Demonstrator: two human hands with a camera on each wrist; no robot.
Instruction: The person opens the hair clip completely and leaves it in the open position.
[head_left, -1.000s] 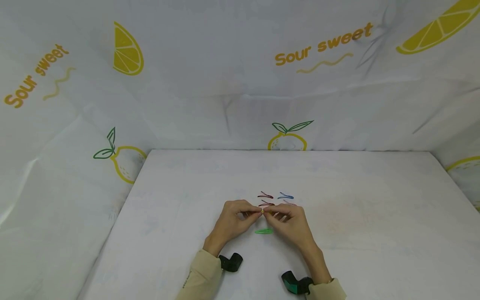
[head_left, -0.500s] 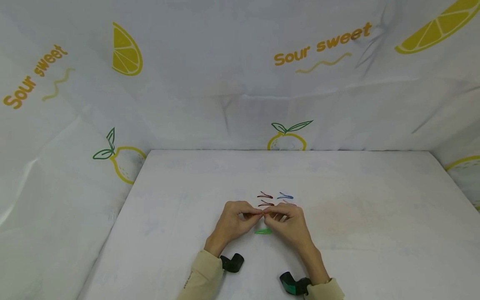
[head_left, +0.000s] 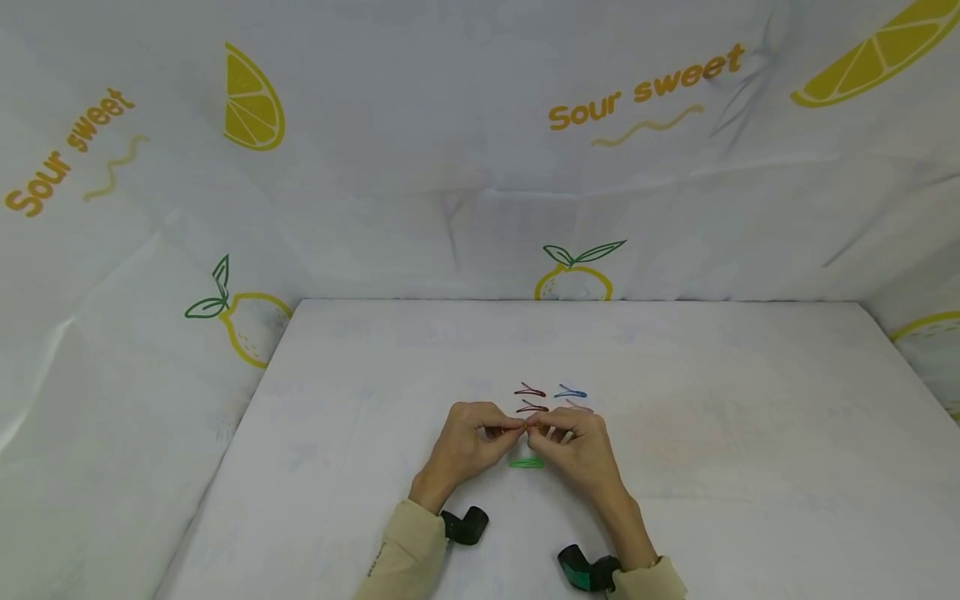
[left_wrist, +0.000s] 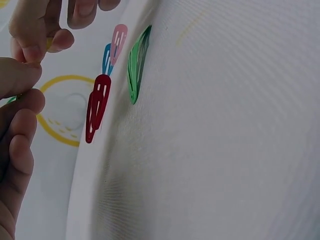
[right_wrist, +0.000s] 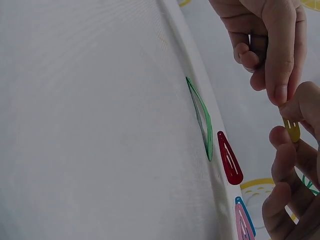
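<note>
Both hands meet over the table around a small yellow snap hair clip (right_wrist: pixel 292 131). My left hand (head_left: pixel 468 437) pinches its narrow end between thumb and finger. The thumb and fingers of my right hand (head_left: pixel 581 450) hold the wider part, which peeks out in the right wrist view; much of the clip is hidden by fingers. Nearer the body, under the hands, a green hair clip (head_left: pixel 527 462) lies sprung apart. Beyond the fingertips are two dark red hair clips (head_left: pixel 531 390), with a blue hair clip (head_left: pixel 572 392) and a pink hair clip (head_left: pixel 579 407) to their right.
The white table (head_left: pixel 360 400) reaches back to a hanging white cloth (head_left: pixel 420 217) printed with lemons and lettering. Black wrist camera mounts (head_left: pixel 467 526) jut inward from both wrists, low above the tabletop.
The yellow spot that showed between the fingertips a second ago is mostly covered by fingers now. Both hands stay in nearly the same place, and the clips on the table lie as before.
</note>
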